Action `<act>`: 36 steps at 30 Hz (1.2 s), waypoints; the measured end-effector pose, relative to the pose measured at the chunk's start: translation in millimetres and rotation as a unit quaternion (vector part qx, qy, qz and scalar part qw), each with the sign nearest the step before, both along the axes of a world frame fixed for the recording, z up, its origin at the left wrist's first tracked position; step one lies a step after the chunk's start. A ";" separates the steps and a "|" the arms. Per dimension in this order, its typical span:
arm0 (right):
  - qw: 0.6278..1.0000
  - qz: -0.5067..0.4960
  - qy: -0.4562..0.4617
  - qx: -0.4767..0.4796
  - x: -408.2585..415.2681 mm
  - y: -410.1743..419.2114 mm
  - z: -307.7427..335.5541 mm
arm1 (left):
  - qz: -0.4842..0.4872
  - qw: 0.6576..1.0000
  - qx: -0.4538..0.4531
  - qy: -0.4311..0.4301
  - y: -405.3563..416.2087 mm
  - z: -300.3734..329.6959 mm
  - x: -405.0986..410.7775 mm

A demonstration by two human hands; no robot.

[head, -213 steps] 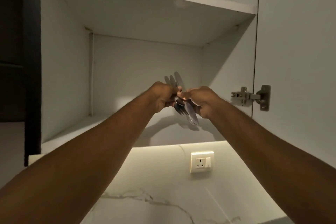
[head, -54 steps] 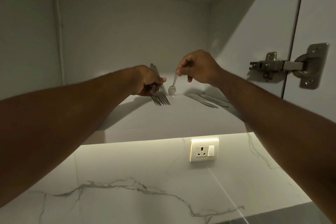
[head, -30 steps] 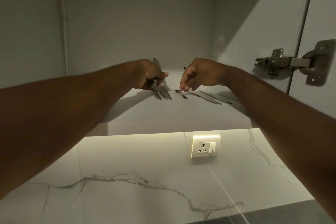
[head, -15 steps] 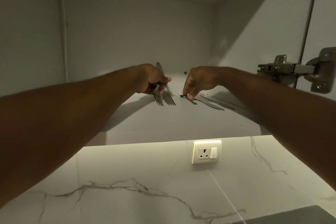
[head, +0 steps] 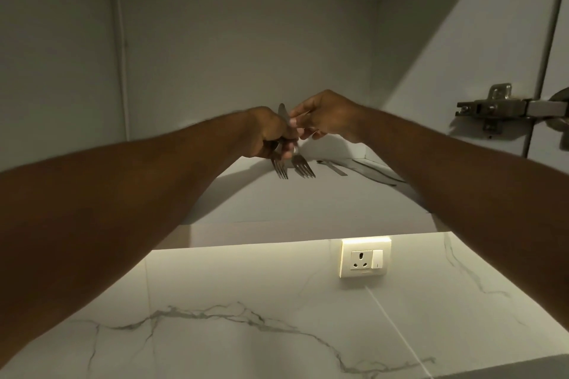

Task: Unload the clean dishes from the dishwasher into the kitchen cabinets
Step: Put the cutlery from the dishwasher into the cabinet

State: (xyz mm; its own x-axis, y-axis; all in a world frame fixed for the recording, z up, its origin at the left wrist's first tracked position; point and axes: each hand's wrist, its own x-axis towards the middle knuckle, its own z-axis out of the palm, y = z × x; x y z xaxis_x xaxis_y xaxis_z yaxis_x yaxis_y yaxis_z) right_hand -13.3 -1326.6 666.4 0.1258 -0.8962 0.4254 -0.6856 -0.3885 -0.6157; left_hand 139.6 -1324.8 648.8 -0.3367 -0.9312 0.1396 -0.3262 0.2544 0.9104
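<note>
Open wall cabinet, interior of smooth matt white board, seen from below; its bottom shelf (head: 277, 206) serves as the landmark. Left hand (head: 271, 132): fist closed around a bundle of forks (head: 303, 164), held just above the middle of the shelf. Forks: thin grey metal, flat and dull-shining; two four-tined heads show below the fist, tines pointing down and toward the camera, long axes steeply tilted, handle ends rising out of the top of the fist toward the back wall. How many pieces are in the bundle cannot be told. Right hand (head: 323, 115): above the shelf, just right of the left hand, fingertips pinched together on the upper handle end of one piece in the bundle. Spoon (head: 332, 167): small, grey metal, lying flat on the shelf right of the forks, long axis running front to back and slanting right, bowl toward the back. Knives (head: 374, 172): two long flat metal blades lying side by side on the shelf right of the spoon, same slant; partly hidden by the right forearm. Hinge (head: 498, 109): brushed steel, on the cabinet's right wall above the shelf. Socket (head: 365, 257): cream plastic plate with switch, below the shelf on a polished white marble wall with grey veins.
</note>
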 end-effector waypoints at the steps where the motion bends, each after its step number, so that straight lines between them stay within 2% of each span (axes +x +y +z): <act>1: 1.000 -0.001 -0.014 0.003 -1.1 -0.5 -1.1 | -0.003 1.000 -0.001 0.001 0.2 0.1 0.3; 7: 0.994 -0.022 -0.104 0.015 -0.9 -0.7 -3.6 | -0.027 0.999 0.012 0.020 -2.4 -0.7 -4.9; 15: 0.987 -0.047 -0.150 0.045 -1.2 0.8 -1.3 | 0.001 1.000 0.013 0.024 3.6 0.2 -0.2; 20: 0.987 -0.075 -0.132 0.060 -5.9 3.0 -3.8 | 0.071 0.997 0.001 -0.002 3.0 1.4 2.7; 25: 0.987 -0.090 -0.113 0.071 -4.4 1.8 -6.9 | 0.082 0.996 0.014 0.011 0.1 1.7 4.6; 31: 0.986 -0.094 -0.110 0.079 -0.9 3.8 -6.1 | 0.091 0.995 -0.034 -0.018 -6.7 1.2 6.1; 36: 0.979 -0.080 -0.184 0.039 -2.4 8.0 6.7 | 0.112 0.991 -0.070 0.012 -10.2 7.4 12.3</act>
State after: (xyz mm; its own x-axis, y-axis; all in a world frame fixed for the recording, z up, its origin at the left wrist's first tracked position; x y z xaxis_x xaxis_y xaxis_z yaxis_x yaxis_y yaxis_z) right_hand -15.7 -1318.6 673.1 -0.1679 -0.9238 0.3442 -0.4608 -0.2351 -0.8558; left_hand 151.9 -1335.0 656.2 -0.1180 -0.9530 0.2791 -0.3673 0.3031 0.8794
